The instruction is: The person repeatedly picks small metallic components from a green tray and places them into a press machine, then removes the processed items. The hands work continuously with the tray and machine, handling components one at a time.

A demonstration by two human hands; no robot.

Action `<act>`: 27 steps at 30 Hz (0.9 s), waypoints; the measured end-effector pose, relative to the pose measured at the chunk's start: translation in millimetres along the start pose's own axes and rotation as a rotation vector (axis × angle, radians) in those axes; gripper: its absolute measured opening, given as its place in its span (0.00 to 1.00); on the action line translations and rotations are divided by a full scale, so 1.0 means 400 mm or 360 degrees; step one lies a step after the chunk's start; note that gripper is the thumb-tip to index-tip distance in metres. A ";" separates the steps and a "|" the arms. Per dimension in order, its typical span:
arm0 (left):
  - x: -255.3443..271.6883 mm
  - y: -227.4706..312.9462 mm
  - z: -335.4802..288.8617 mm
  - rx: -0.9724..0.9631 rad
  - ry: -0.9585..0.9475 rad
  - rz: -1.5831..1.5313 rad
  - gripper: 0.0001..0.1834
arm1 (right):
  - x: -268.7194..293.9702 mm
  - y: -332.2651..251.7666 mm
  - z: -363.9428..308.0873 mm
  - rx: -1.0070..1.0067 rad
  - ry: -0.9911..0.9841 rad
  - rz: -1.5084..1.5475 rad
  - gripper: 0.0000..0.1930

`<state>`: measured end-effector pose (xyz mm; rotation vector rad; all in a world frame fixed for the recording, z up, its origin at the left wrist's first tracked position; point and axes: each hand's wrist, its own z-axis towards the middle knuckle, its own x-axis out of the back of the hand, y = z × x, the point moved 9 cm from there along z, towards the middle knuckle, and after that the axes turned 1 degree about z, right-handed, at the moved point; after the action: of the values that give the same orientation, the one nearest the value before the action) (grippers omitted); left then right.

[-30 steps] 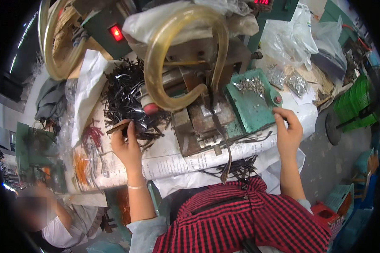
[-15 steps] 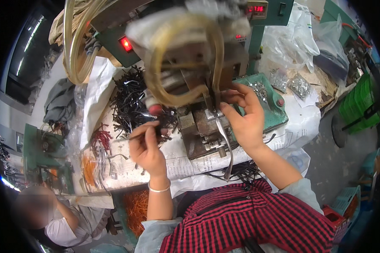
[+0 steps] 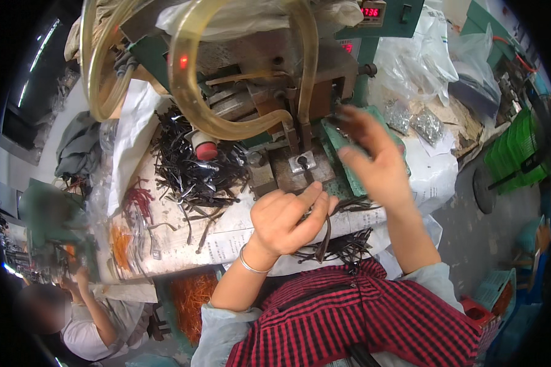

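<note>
My left hand (image 3: 288, 220) is closed in front of the machine. Its thumb and forefinger pinch a dark, thin, curved strip (image 3: 308, 175) that looks like a glasses temple. The strip's far end lies on a small bright metal block (image 3: 310, 160) below the machine's two upright prongs (image 3: 299, 137). Its near end seems to hang down past my fingers. My right hand (image 3: 379, 165) is over the green metal tray (image 3: 347, 173), to the right of the block. Motion smears its fingers, so I cannot tell whether they hold anything.
Thick yellowish tubes (image 3: 187, 79) loop down to the prongs. A red-ended cylinder (image 3: 206, 150) stands left of them, above a heap of dark strips (image 3: 187, 165). More dark strips (image 3: 349, 244) lie at the near edge. Another person (image 3: 95, 318) sits at lower left.
My left hand has moved right, up to the metal block, with a dark strip now lying there. My right hand has left the block for the tray. The paler strip is gone from the block.
</note>
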<state>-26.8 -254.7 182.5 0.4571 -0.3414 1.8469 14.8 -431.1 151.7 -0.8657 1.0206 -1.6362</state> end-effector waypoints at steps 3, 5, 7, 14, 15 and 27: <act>-0.006 0.003 0.002 -0.0026 -0.0017 0.0012 0.17 | 0.179 0.091 0.002 -0.0032 0.0559 -0.0050 0.27; -0.009 0.006 0.006 -0.0031 -0.0018 0.0027 0.16 | 0.308 0.215 -0.035 0.0078 0.0842 -0.0359 0.25; -0.014 0.000 -0.008 -0.0012 -0.0030 0.0035 0.17 | 0.284 0.250 -0.063 -0.0189 0.0676 -0.0486 0.19; -0.005 -0.004 -0.020 0.0086 -0.0030 -0.0013 0.16 | 0.174 0.241 -0.108 -0.0129 0.0282 -0.1609 0.09; -0.004 0.000 -0.023 0.0124 -0.0100 -0.0054 0.16 | 0.179 0.249 -0.112 -0.0087 0.0327 -0.1680 0.08; 0.517 -0.215 -0.205 0.1165 0.0076 0.0953 0.06 | 0.191 0.236 -0.097 -0.0046 0.0445 -0.1017 0.10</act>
<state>-14.3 -17.7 208.3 0.8700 0.2907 2.5508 -5.7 -511.8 55.1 -1.0725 1.0138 -2.3354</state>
